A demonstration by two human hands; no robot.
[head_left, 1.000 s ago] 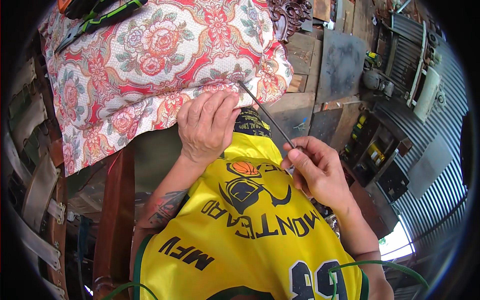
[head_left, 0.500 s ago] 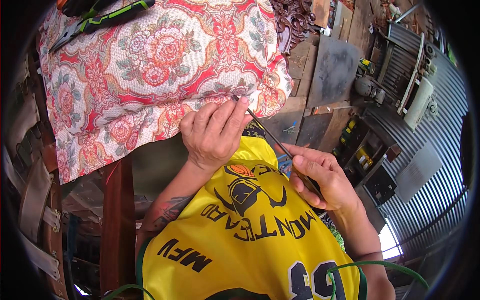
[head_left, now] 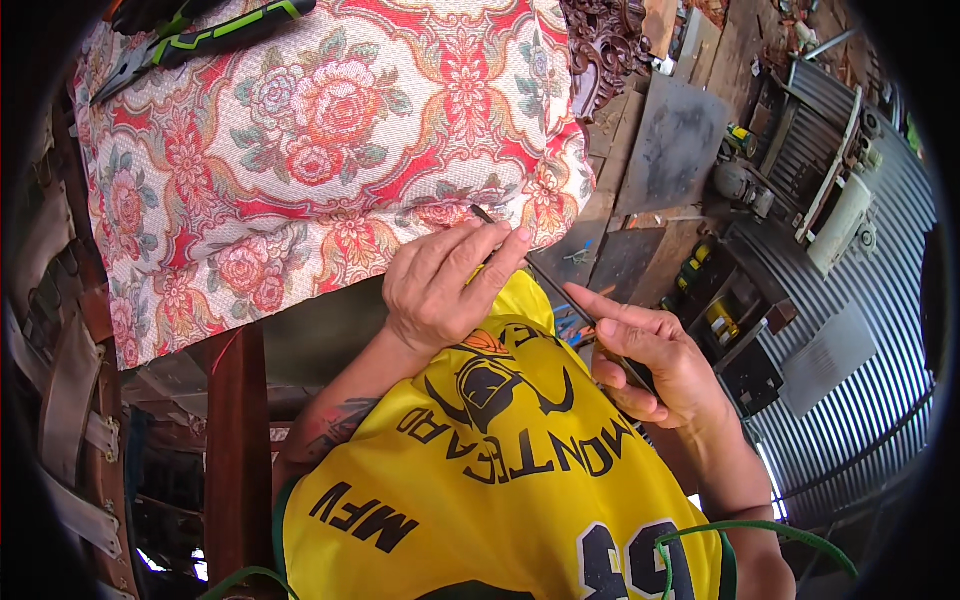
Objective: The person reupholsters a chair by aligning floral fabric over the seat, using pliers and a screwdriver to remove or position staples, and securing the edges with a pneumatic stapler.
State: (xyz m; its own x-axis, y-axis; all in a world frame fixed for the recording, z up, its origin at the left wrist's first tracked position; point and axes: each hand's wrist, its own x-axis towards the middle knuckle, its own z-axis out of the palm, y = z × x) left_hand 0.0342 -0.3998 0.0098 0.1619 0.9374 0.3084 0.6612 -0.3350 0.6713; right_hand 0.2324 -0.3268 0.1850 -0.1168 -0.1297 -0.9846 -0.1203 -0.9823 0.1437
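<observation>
A cushion covered in red and cream floral fabric (head_left: 320, 120) fills the upper left, its hem hanging along the near side. My left hand (head_left: 450, 285) is on that hem, fingers bent and pressed together over the fabric, across a thin dark metal rod (head_left: 542, 278). The rod's upper tip rests on the cloth just beyond my fingertips. My right hand (head_left: 650, 365) is closed on the rod's lower end, index finger stretched along it. Black-and-green pliers (head_left: 230, 30) lie at the cushion's far left. My yellow jersey is below both hands.
Carved dark wood (head_left: 600, 60) stands beyond the cushion. Wooden boards, a grey sheet (head_left: 672, 140), a dark shelf with yellow cans (head_left: 722, 320) and corrugated metal (head_left: 850, 440) are at right. A wooden post (head_left: 235, 420) and metal strips (head_left: 70, 400) are at left.
My left hand has moved right along the hem, now over the rod. The rod's tip and my right hand have shifted slightly downward, and the cushion sits a little further right.
</observation>
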